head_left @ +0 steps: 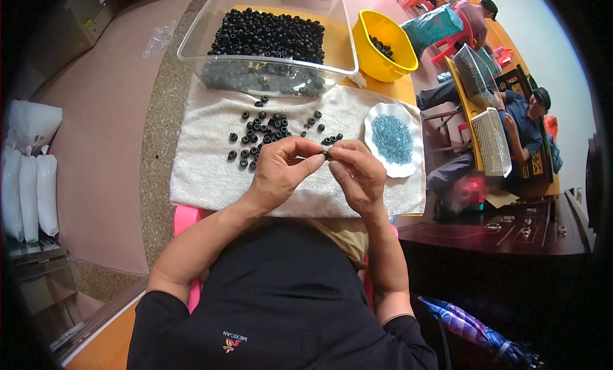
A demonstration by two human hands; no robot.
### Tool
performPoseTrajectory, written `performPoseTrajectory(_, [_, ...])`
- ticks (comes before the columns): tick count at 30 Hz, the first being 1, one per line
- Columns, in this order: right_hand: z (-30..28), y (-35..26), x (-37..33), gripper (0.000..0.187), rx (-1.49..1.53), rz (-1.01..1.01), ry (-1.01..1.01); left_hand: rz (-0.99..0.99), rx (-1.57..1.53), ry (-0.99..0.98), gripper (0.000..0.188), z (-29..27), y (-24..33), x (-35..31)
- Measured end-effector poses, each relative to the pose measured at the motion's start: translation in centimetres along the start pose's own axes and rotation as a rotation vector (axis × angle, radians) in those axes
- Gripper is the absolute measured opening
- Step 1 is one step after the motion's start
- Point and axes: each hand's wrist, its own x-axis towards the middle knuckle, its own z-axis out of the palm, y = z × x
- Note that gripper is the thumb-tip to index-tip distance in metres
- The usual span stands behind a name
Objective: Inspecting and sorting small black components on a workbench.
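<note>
My left hand (pixel 281 169) and my right hand (pixel 359 172) meet over the front of a white towel (pixel 201 172). Between their fingertips they pinch one small black ring-shaped piece (pixel 326 155), mostly covered by the fingers. Loose black ring-shaped pieces (pixel 254 127) lie scattered on the towel just beyond my left hand. A few more sit beyond my right hand. To the right of that hand stands a white scalloped dish (pixel 369 132) holding many clear bluish beads (pixel 393 140).
At the towel's far side stands a clear plastic bin (pixel 348 57) heaped with black pieces. A yellow basin (pixel 399 70) beside it holds more. White sacks (pixel 29 191) stand at far left. Two people sit at right near a white basket (pixel 490 143). A folded umbrella (pixel 476 328) lies lower right.
</note>
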Motion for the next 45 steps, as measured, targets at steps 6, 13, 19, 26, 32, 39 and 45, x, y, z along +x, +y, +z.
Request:
performPoseTrajectory(6, [-0.1, 0.6, -0.3, 0.019, 0.265, 0.183, -0.018, 0.008, 0.024, 0.0, 0.015, 0.0, 0.2, 0.0])
performPoseTrajectory(13, [0.0, 0.6, -0.4, 0.013, 0.369, 0.276, -0.028, 0.032, 0.086, -0.025, 0.013, 0.1, 0.3, -0.2])
performPoseTrajectory(19, [-0.1, -0.1, -0.2, 0.011, 0.328, 0.324, -0.04, 0.049, 0.142, -0.038, 0.014, -0.1, 0.5, -0.2])
performPoseTrajectory(26, [0.1, 0.3, -0.6, 0.013, 0.397, 0.257, 0.039, -0.008, 0.138, -0.085, 0.014, 0.1, 0.9, -0.4])
performPoseTrajectory(32, [0.4, 0.7, -0.7, 0.016, 0.222, 0.108, 0.067, -0.056, 0.144, -0.115, 0.015, -0.3, 0.8, -0.1])
performPoseTrajectory(39, [0.7, 0.5, -0.7, 0.014, 0.069, 0.044, 0.073, -0.072, 0.137, -0.13, 0.013, -0.5, 0.6, -0.1])
performPoseTrajectory(45, [0.4, 0.9, -1.0, 0.01, 0.5, 0.369, 0.08, 0.001, 0.149, -0.14, 0.013, -0.1, 0.7, -0.2])
